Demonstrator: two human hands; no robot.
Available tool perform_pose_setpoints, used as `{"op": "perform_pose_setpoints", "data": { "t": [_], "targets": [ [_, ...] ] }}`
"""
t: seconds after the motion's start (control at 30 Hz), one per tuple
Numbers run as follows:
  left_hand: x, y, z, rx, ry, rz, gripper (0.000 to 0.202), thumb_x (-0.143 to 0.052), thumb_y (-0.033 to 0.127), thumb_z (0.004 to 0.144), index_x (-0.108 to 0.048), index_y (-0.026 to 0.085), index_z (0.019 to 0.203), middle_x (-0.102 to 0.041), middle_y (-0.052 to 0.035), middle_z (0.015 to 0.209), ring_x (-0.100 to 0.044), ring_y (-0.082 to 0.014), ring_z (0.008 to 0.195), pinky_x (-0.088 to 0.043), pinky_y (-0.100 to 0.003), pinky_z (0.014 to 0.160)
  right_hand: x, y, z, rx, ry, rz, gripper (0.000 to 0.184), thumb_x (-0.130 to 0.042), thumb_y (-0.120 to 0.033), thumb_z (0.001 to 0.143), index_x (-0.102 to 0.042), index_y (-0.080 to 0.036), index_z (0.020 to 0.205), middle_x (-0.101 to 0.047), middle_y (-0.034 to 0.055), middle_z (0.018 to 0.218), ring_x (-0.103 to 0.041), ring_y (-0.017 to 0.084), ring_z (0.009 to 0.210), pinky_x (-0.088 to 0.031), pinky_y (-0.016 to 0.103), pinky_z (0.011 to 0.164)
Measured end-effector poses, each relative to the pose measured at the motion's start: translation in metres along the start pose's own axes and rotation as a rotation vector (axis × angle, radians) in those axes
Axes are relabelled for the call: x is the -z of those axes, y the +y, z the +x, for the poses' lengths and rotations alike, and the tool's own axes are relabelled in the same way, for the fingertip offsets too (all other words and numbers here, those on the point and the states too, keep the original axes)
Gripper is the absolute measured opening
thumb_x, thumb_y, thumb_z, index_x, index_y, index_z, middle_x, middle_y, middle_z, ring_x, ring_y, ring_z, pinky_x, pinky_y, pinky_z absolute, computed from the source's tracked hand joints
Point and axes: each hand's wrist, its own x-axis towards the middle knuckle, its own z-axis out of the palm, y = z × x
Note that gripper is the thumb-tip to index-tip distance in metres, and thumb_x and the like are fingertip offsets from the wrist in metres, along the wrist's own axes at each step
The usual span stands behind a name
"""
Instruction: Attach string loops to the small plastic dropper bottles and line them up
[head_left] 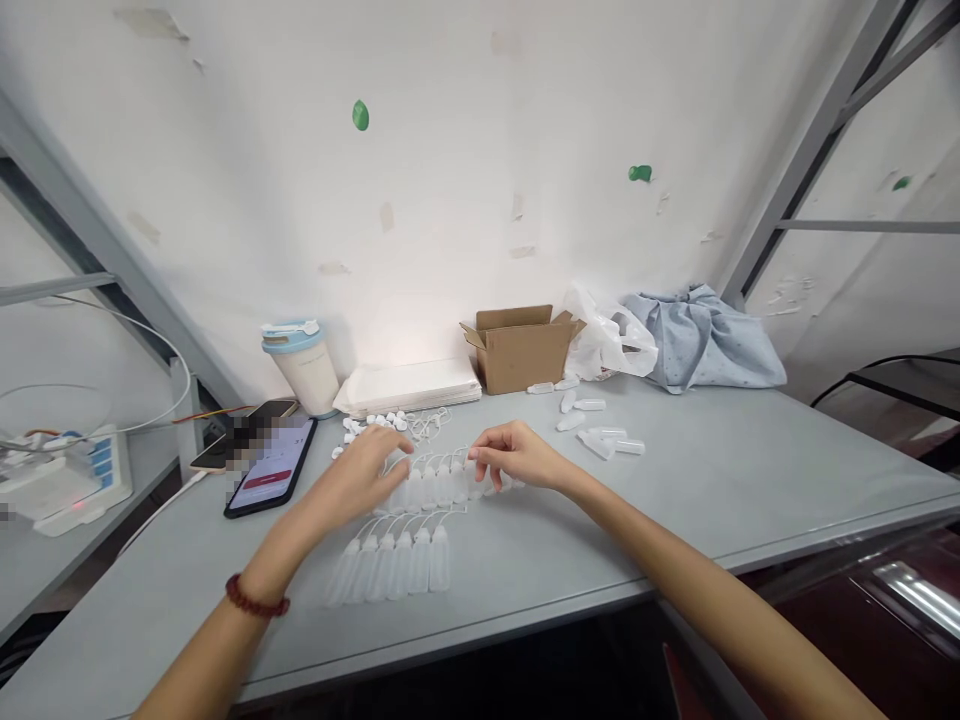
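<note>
My left hand (pixel 369 470) hovers over the left end of a back row of small translucent plastic vials (pixel 429 488), thumb and fingers apart. At that row's right end, my right hand (pixel 517 455) has its fingers curled and pressed together near the strings; whatever lies between the fingertips is too small to make out. Thin white strings run from the tops of the vials. Closer to me lies a front row of similar vials (pixel 403 562), side by side with strings at their tops. Both hands partly cover the back row.
Loose vials (pixel 611 442) lie to the right. White caps (pixel 375 424) and a bundle of strings (pixel 429 424) sit behind my left hand. Around the back stand a cup (pixel 304 370), white sheets (pixel 412 385), a cardboard box (pixel 525 355), a plastic bag (pixel 611 335) and blue cloth (pixel 701 340). A phone (pixel 271 470) lies left.
</note>
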Motion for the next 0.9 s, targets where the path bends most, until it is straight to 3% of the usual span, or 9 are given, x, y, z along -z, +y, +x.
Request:
{"op": "perform_pose_setpoints", "data": {
  "t": [0.07, 0.17, 0.27, 0.4, 0.5, 0.7, 0.9],
  "targets": [
    [0.002, -0.017, 0.023, 0.061, 0.007, 0.032, 0.022, -0.042, 0.030, 0.080, -0.061, 0.020, 0.083, -0.066, -0.0063, 0.088, -0.057, -0.0245, 0.088, -0.044, -0.034, 0.075, 0.006, 0.001, 0.002, 0.002, 0.052, -0.003, 0.026, -0.054, -0.038, 0.080, -0.061, -0.014, 0.073, -0.067, 0.0033, 0.067, -0.053, 0.008, 0.043, -0.038, 0.021, 0.047],
    [0.000, -0.032, 0.050, 0.108, -0.113, 0.028, 0.022, -0.043, 0.029, 0.077, -0.063, 0.020, 0.073, -0.069, -0.0061, 0.084, -0.060, -0.0245, 0.084, -0.043, -0.032, 0.072, 0.015, 0.004, 0.005, 0.023, 0.132, -0.050, 0.026, -0.052, -0.037, 0.082, -0.059, -0.014, 0.072, -0.067, 0.0036, 0.066, -0.054, 0.009, 0.044, -0.041, 0.022, 0.050],
    [-0.010, -0.039, 0.063, 0.133, -0.204, 0.005, 0.021, -0.046, 0.029, 0.073, -0.065, 0.020, 0.073, -0.070, -0.0064, 0.084, -0.063, -0.0227, 0.079, -0.044, -0.028, 0.068, 0.027, 0.011, 0.009, 0.076, 0.259, -0.260, 0.024, -0.048, -0.032, 0.084, -0.059, -0.015, 0.071, -0.066, 0.0032, 0.066, -0.054, 0.010, 0.046, -0.041, 0.023, 0.052],
    [-0.029, -0.045, 0.061, 0.131, -0.197, 0.036, 0.020, -0.047, 0.028, 0.072, -0.065, 0.017, 0.070, -0.070, -0.0068, 0.079, -0.062, -0.0221, 0.076, -0.043, -0.028, 0.068, 0.046, 0.026, 0.015, 0.152, 0.447, -0.690, 0.017, -0.049, -0.018, 0.083, -0.061, -0.016, 0.072, -0.066, 0.0024, 0.066, -0.058, 0.013, 0.060, -0.041, 0.024, 0.060],
    [-0.037, -0.050, 0.056, 0.118, -0.190, 0.065, 0.020, -0.047, 0.027, 0.073, -0.064, 0.017, 0.067, -0.069, -0.0065, 0.074, -0.061, -0.0214, 0.071, -0.043, -0.028, 0.066, 0.064, 0.038, 0.019, 0.063, 0.511, -0.873, 0.015, -0.049, -0.012, 0.082, -0.063, -0.016, 0.082, -0.068, 0.0040, 0.080, -0.061, 0.015, 0.073, -0.042, 0.024, 0.066],
    [-0.041, -0.055, 0.050, 0.091, -0.151, 0.079, 0.020, -0.047, 0.026, 0.075, -0.065, 0.017, 0.071, -0.068, -0.0083, 0.076, -0.058, -0.0249, 0.079, -0.041, -0.032, 0.070, 0.095, 0.056, 0.018, -0.058, 0.567, -0.991, 0.022, -0.049, -0.006, 0.081, -0.063, -0.011, 0.097, -0.064, 0.0120, 0.103, -0.055, 0.022, 0.101, -0.041, 0.029, 0.081],
    [-0.039, -0.048, 0.046, 0.057, -0.037, 0.098, 0.022, -0.045, 0.024, 0.078, -0.065, 0.016, 0.077, -0.067, -0.0089, 0.082, -0.056, -0.0257, 0.083, -0.041, -0.035, 0.075, 0.105, 0.068, 0.018, -0.139, 0.508, -1.133, 0.034, -0.044, -0.002, 0.081, -0.060, -0.010, 0.110, -0.061, 0.0137, 0.112, -0.052, 0.025, 0.102, -0.039, 0.032, 0.084]
  ]
}}
